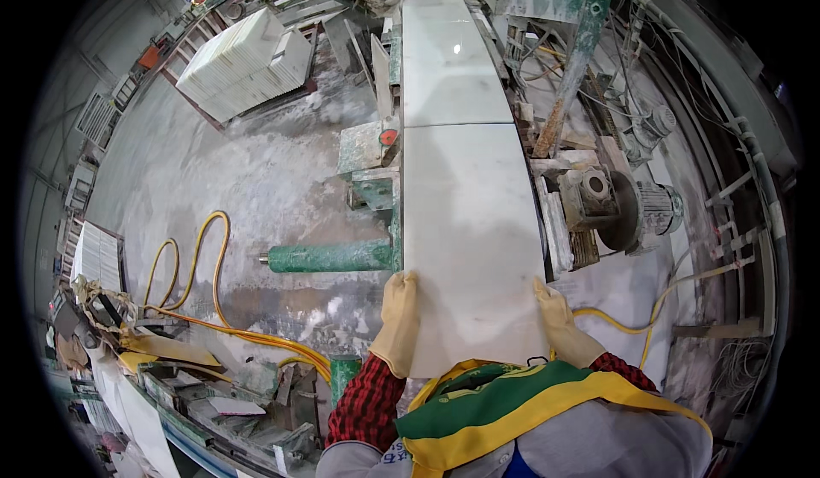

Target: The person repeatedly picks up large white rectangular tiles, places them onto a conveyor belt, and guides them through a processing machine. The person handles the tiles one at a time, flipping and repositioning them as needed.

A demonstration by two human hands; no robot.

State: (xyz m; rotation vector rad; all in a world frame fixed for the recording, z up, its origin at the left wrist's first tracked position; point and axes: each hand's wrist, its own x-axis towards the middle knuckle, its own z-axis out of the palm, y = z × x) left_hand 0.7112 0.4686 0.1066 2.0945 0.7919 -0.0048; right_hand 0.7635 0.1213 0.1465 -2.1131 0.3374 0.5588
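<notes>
White, glossy and faintly grey-veined, the near slab (474, 222) lies between the gloved left hand (398, 316) and right hand (564, 320), set apart against its side edges; whether fingers curl underneath is hidden. Blue lettering marks the grey shirt (598, 439). Floor (256, 179) opens left; a motor (656, 209) crowds right; a dark seam borders the far slab (453, 81).

1. That long machine bed (396, 209) is nearly hidden under pale slabs (470, 196) laid end to end; its green left edge shows.
2. Grey floor (222, 170), blotched white, carries a looping yellow hose (224, 247) over at left.
3. Farther off, a rack (198, 107) packed with white tiles (243, 64) stands on it.
</notes>
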